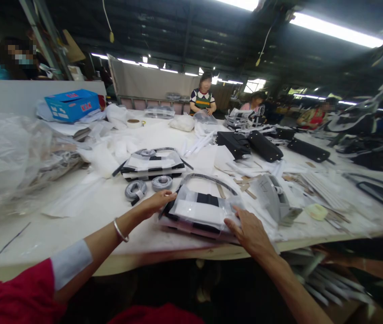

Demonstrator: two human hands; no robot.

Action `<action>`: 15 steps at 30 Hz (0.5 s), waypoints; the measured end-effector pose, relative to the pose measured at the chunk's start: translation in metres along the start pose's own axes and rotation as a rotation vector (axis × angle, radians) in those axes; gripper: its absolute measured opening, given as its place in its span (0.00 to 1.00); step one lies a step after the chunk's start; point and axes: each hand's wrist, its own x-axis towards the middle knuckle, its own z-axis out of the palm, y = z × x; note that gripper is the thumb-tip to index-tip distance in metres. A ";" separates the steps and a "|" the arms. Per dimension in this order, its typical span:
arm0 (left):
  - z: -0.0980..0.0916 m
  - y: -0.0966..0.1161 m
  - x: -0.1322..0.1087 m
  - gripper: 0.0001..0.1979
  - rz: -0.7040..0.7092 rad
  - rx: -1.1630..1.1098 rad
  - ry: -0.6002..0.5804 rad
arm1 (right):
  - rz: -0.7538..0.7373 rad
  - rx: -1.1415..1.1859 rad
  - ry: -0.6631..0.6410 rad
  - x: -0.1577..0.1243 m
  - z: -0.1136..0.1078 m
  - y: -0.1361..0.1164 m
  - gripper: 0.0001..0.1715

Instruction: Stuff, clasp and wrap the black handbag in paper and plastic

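Note:
A black-and-white bag (202, 208) wrapped in clear plastic lies flat on the white table (86, 216) in front of me, its dark handle arching behind it. My left hand (155, 202) grips the bag's left edge, fingers curled on the plastic. My right hand (250, 230) lies flat on the bag's right front corner, fingers stretched out. A silver bangle (120, 231) circles my left wrist.
A second wrapped bag (153, 164) lies further back, with two coiled grey straps (150, 185) before it. Black cases (250, 145), a blue box (72, 104), crumpled plastic (12, 157) and paper scraps crowd the table. Several people sit at the far side.

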 end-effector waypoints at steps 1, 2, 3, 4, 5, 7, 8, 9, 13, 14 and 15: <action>0.001 0.000 0.005 0.38 -0.010 -0.014 -0.014 | -0.004 0.010 0.029 -0.002 0.002 0.000 0.35; 0.001 0.000 0.009 0.37 -0.020 -0.030 -0.032 | -0.004 0.028 0.054 -0.005 0.004 0.000 0.35; 0.002 0.000 0.013 0.35 -0.030 -0.048 -0.054 | -0.003 0.054 0.075 -0.007 0.005 0.001 0.35; 0.002 0.000 0.016 0.34 -0.040 -0.067 -0.083 | 0.004 0.083 0.095 -0.008 0.005 0.001 0.35; 0.002 0.001 0.018 0.32 -0.049 -0.089 -0.116 | 0.018 0.111 0.117 -0.010 0.005 0.003 0.35; 0.004 0.003 0.022 0.29 -0.063 -0.139 -0.187 | 0.072 0.152 0.166 -0.012 0.004 0.008 0.35; 0.006 0.004 0.022 0.27 -0.068 -0.166 -0.217 | 0.104 0.164 0.187 -0.013 0.004 0.012 0.36; 0.008 0.005 0.023 0.26 -0.072 -0.193 -0.242 | 0.137 0.171 0.203 -0.014 0.003 0.016 0.37; 0.020 0.008 0.017 0.25 -0.086 -0.316 -0.313 | 0.266 0.239 0.164 -0.022 0.002 0.027 0.43; 0.024 0.009 0.014 0.26 -0.081 -0.351 -0.327 | 0.304 0.268 0.145 -0.024 0.002 0.029 0.44; 0.027 0.009 0.011 0.27 -0.073 -0.385 -0.337 | 0.337 0.293 0.133 -0.027 0.003 0.030 0.45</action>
